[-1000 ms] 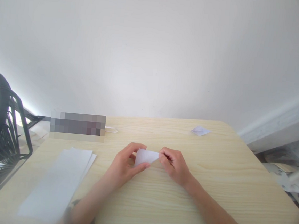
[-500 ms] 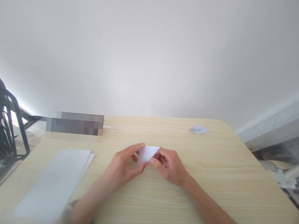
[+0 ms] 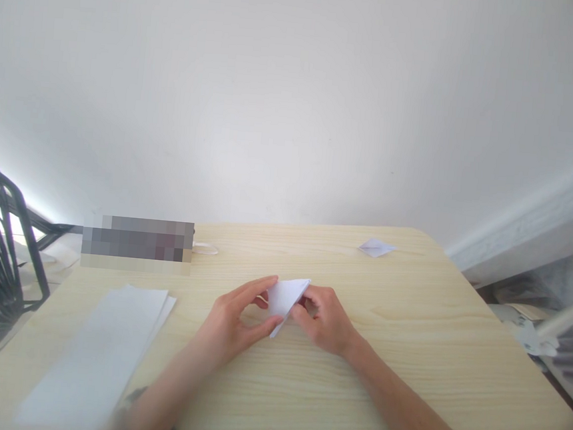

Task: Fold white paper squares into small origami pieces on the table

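Head view, only one: small folded paper [image 3: 285,295] is up between both hands, over the table [image 3: 260,400], roughly mid-width. Tilted, one point at the upper right, another hanging low past the left thumb.

Left hand [image 3: 231,317]: thumb and fingers closed on the paper's left part, thumb at the near edge, fingertips at the far one. Right hand [image 3: 326,322]: fingers curled in, closed on the right edge; the tips behind the paper are hidden, so can't tell how firm.

Risks, my read: no visible table support under the folds, so a light left pinch could let layers slip and creases land off-line. Too hard a right pull could tear or crumple the thin points.

Nearby: paper sheets [image 3: 98,352] lie by the left forearm; a wide elbow swing could shift them. Another folded piece [image 3: 376,248] sits well apart, far right.
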The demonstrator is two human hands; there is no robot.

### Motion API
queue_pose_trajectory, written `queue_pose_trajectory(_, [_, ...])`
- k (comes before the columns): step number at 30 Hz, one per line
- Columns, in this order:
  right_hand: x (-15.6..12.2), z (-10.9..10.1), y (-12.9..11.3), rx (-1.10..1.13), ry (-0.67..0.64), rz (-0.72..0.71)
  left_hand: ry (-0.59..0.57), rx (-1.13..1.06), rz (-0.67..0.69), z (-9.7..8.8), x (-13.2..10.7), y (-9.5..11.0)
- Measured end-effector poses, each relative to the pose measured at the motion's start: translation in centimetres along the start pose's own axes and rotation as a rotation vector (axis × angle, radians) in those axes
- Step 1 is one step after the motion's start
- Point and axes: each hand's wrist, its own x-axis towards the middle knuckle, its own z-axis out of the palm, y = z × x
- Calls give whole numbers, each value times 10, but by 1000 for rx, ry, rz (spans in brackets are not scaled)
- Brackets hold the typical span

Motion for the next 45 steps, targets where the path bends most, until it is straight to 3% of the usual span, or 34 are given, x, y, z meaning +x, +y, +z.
queue_pose_trajectory(4, [1,0,4,35,25,42,-26,-78,40,0,-2,0])
queue_pose_trajectory(8, [0,1,9,3,42,29,-27,-217,-59,2,-2,2])
queue_pose_trajectory(11, [-2,2,9,-179,140,-79,-23,-382,-200,3,-1,5])
queue_pose_trajectory(15, [-3,6,1,-418,225,-331,-35,-538,-387,2,3,10])
queue_pose_trajectory(19, [-3,9,-7,-555,213,-441,-218,-578,-401,-2,6,15])
queue_pose_trajectory(22, [-4,12,-9,-581,204,-455,-224,-529,-385,-4,7,17])
queue_pose_trajectory(28, [-4,11,-5,-423,202,-388,-207,-502,-408,-3,8,12])
queue_pose_trajectory(35, [-4,4,-2,-69,110,-318,-166,-552,-450,-6,8,5])
queue_pose_trajectory(45, [-1,0,-2,53,156,-338,-177,-745,-508,-7,8,-5])
